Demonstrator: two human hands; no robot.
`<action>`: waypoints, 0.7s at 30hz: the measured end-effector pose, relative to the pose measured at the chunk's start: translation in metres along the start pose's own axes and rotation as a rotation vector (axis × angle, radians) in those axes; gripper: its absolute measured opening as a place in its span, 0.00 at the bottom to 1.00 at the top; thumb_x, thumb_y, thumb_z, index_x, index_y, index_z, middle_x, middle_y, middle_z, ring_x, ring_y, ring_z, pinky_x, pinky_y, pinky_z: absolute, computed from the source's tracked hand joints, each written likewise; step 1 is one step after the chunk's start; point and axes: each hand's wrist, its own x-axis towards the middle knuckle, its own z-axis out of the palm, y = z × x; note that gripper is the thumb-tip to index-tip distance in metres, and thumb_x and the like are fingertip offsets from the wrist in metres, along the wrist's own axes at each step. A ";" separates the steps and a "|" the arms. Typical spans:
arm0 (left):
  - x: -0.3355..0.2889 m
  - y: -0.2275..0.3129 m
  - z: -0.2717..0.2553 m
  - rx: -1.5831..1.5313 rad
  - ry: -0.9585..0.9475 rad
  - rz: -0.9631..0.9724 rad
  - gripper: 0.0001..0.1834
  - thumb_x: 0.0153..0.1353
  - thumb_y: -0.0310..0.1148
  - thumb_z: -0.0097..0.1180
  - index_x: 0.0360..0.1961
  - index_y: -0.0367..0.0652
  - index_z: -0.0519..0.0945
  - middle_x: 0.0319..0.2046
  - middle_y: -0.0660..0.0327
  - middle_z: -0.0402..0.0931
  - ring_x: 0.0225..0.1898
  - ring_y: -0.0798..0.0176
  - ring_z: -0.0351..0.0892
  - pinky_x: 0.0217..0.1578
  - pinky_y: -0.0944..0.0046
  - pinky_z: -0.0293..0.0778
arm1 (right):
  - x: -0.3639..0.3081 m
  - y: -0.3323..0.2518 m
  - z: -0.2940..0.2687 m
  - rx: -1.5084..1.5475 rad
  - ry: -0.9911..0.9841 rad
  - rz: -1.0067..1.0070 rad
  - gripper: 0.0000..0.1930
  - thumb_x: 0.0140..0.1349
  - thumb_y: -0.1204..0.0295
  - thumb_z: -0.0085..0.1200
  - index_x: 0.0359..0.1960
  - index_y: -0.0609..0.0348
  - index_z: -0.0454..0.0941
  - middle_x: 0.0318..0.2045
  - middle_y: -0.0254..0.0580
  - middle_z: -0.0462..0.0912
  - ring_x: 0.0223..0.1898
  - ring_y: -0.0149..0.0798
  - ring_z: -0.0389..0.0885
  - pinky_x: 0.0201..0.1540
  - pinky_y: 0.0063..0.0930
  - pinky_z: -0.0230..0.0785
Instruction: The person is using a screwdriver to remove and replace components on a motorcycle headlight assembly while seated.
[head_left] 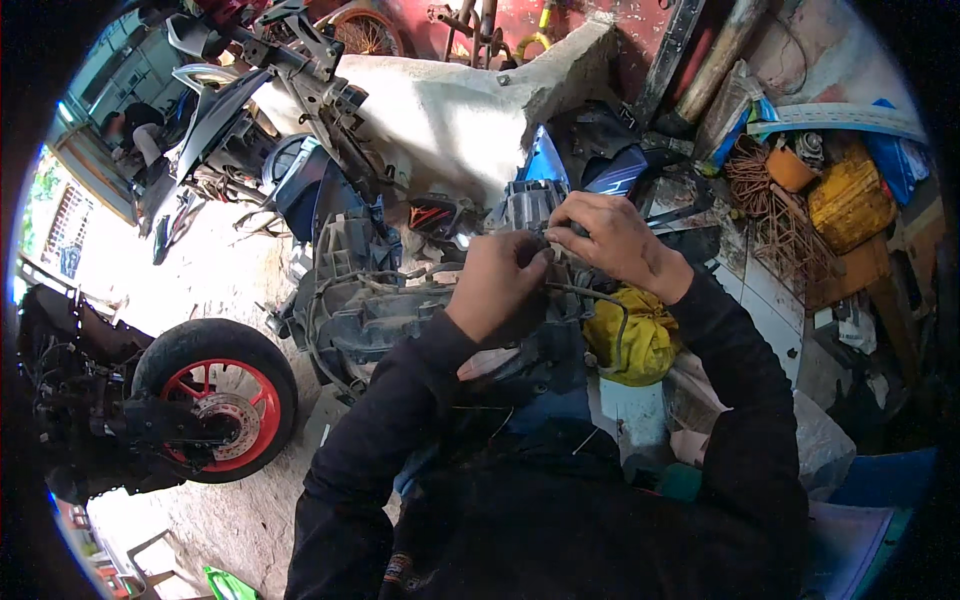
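Note:
My left hand (500,285) and my right hand (618,243) meet at the middle of the view, fingers closed and pinching close together. A small dark piece shows between my right thumb and fingers, too small to name. What my left fingers grip is hidden behind the hand. Below them lies a large dusty black plastic motorcycle body part (385,325), with a thin black cable (615,298) looping out near my right wrist. A dark ribbed part (530,205) stands just beyond my fingers. Beside the body part, under my right forearm, is a yellow plastic bag (632,340).
A wheel with a red rim (262,400) stands at left. A stripped motorcycle frame (310,90) rises at the far left, near a low white wall (430,110). Blue fairing panels (620,172) lie beyond. Rusty metal rods (790,215) and a yellow container (850,200) crowd the right. Another person (143,125) is far left.

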 end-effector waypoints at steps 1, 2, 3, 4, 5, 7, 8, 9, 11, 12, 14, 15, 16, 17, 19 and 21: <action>0.001 0.001 0.000 0.056 0.006 0.026 0.10 0.54 0.28 0.58 0.35 0.32 0.81 0.29 0.46 0.81 0.30 0.54 0.84 0.32 0.61 0.76 | 0.001 -0.002 0.000 -0.010 -0.007 0.016 0.09 0.57 0.70 0.59 0.31 0.63 0.77 0.29 0.47 0.79 0.33 0.48 0.80 0.36 0.35 0.71; 0.001 0.002 -0.001 0.056 0.008 0.027 0.10 0.54 0.28 0.58 0.35 0.32 0.81 0.29 0.46 0.81 0.30 0.54 0.84 0.32 0.61 0.76 | 0.001 -0.003 0.000 -0.019 -0.014 0.032 0.09 0.58 0.69 0.58 0.31 0.64 0.77 0.29 0.48 0.79 0.33 0.49 0.80 0.35 0.35 0.71; 0.002 0.004 -0.002 0.062 0.015 0.028 0.10 0.54 0.28 0.58 0.36 0.32 0.81 0.30 0.46 0.81 0.31 0.52 0.84 0.33 0.60 0.76 | 0.002 -0.004 0.001 -0.021 -0.015 0.030 0.09 0.58 0.69 0.58 0.31 0.64 0.77 0.29 0.48 0.79 0.33 0.49 0.80 0.35 0.35 0.71; 0.002 0.005 -0.003 0.070 0.021 0.028 0.10 0.54 0.28 0.57 0.36 0.32 0.81 0.31 0.45 0.80 0.32 0.51 0.84 0.33 0.60 0.76 | 0.002 -0.004 0.003 0.019 0.001 0.079 0.09 0.60 0.69 0.57 0.31 0.64 0.77 0.29 0.49 0.79 0.33 0.50 0.80 0.35 0.36 0.71; 0.002 0.006 -0.004 0.072 0.023 0.029 0.10 0.54 0.28 0.57 0.36 0.32 0.81 0.31 0.45 0.80 0.32 0.51 0.84 0.33 0.60 0.76 | 0.003 -0.004 0.005 0.059 0.017 0.128 0.10 0.61 0.68 0.55 0.31 0.64 0.77 0.28 0.50 0.79 0.33 0.51 0.80 0.34 0.36 0.70; 0.002 0.006 -0.006 0.107 0.045 0.050 0.10 0.54 0.27 0.58 0.35 0.33 0.81 0.29 0.44 0.80 0.31 0.49 0.83 0.32 0.59 0.76 | 0.006 -0.006 0.007 0.078 0.036 0.138 0.12 0.62 0.66 0.54 0.30 0.65 0.77 0.28 0.51 0.79 0.33 0.53 0.79 0.34 0.39 0.70; 0.002 0.006 -0.007 0.108 0.049 0.050 0.10 0.54 0.27 0.58 0.35 0.33 0.81 0.29 0.44 0.80 0.31 0.49 0.83 0.32 0.59 0.76 | 0.008 -0.008 0.008 0.097 0.053 0.150 0.13 0.62 0.65 0.52 0.29 0.65 0.76 0.27 0.52 0.79 0.33 0.55 0.79 0.34 0.43 0.70; 0.001 0.005 -0.008 0.138 0.091 0.090 0.09 0.53 0.27 0.58 0.34 0.33 0.80 0.28 0.44 0.79 0.31 0.47 0.82 0.32 0.58 0.75 | 0.009 -0.009 0.009 0.097 0.053 0.146 0.13 0.62 0.65 0.52 0.29 0.65 0.76 0.27 0.52 0.79 0.33 0.55 0.79 0.34 0.43 0.70; 0.001 0.005 -0.007 0.166 0.134 0.129 0.09 0.53 0.27 0.57 0.33 0.33 0.80 0.27 0.43 0.78 0.30 0.45 0.81 0.31 0.57 0.75 | 0.012 -0.010 0.011 0.124 0.032 0.277 0.15 0.63 0.64 0.51 0.30 0.67 0.77 0.27 0.55 0.79 0.33 0.55 0.80 0.35 0.41 0.70; 0.001 0.006 -0.007 0.165 0.164 0.140 0.08 0.54 0.28 0.58 0.32 0.33 0.80 0.27 0.43 0.77 0.30 0.43 0.80 0.31 0.56 0.74 | 0.013 -0.011 0.011 0.124 0.030 0.275 0.15 0.63 0.64 0.51 0.30 0.67 0.77 0.27 0.55 0.79 0.33 0.55 0.80 0.35 0.41 0.70; 0.002 0.006 -0.007 0.162 0.194 0.148 0.08 0.54 0.28 0.58 0.31 0.33 0.80 0.26 0.43 0.77 0.30 0.42 0.79 0.30 0.55 0.73 | 0.015 -0.012 0.010 0.280 0.032 0.299 0.14 0.63 0.66 0.52 0.31 0.69 0.78 0.26 0.53 0.79 0.28 0.45 0.79 0.33 0.34 0.68; 0.002 0.005 -0.008 0.171 0.172 0.106 0.08 0.55 0.29 0.58 0.31 0.34 0.79 0.26 0.43 0.77 0.30 0.41 0.79 0.30 0.54 0.73 | 0.017 -0.013 0.008 0.280 0.030 0.298 0.14 0.63 0.66 0.52 0.31 0.69 0.78 0.26 0.53 0.79 0.28 0.45 0.79 0.33 0.34 0.68; 0.002 0.005 -0.010 0.180 0.151 0.064 0.08 0.55 0.29 0.58 0.31 0.34 0.79 0.27 0.43 0.76 0.30 0.41 0.79 0.29 0.54 0.73 | 0.019 -0.015 0.005 0.278 -0.007 0.285 0.15 0.63 0.65 0.52 0.32 0.68 0.79 0.26 0.55 0.79 0.30 0.50 0.80 0.34 0.36 0.69; 0.002 0.006 -0.011 0.180 0.153 0.063 0.08 0.55 0.29 0.58 0.31 0.34 0.79 0.27 0.43 0.76 0.30 0.41 0.79 0.29 0.54 0.73 | 0.021 -0.017 0.003 0.275 -0.045 0.272 0.15 0.63 0.63 0.52 0.33 0.66 0.79 0.27 0.57 0.80 0.32 0.54 0.81 0.36 0.38 0.70; 0.001 0.008 -0.012 0.204 0.177 0.113 0.08 0.56 0.30 0.58 0.31 0.34 0.79 0.27 0.43 0.76 0.30 0.42 0.78 0.28 0.54 0.72 | 0.023 -0.018 0.002 0.266 -0.051 0.292 0.15 0.62 0.63 0.52 0.32 0.66 0.79 0.27 0.57 0.79 0.32 0.54 0.81 0.36 0.38 0.70; 0.002 0.009 -0.013 0.208 0.186 0.130 0.08 0.57 0.30 0.58 0.31 0.34 0.79 0.26 0.44 0.76 0.29 0.42 0.78 0.28 0.53 0.71 | 0.024 -0.017 0.002 0.257 -0.055 0.314 0.16 0.62 0.62 0.52 0.32 0.66 0.79 0.27 0.58 0.79 0.32 0.54 0.81 0.36 0.38 0.69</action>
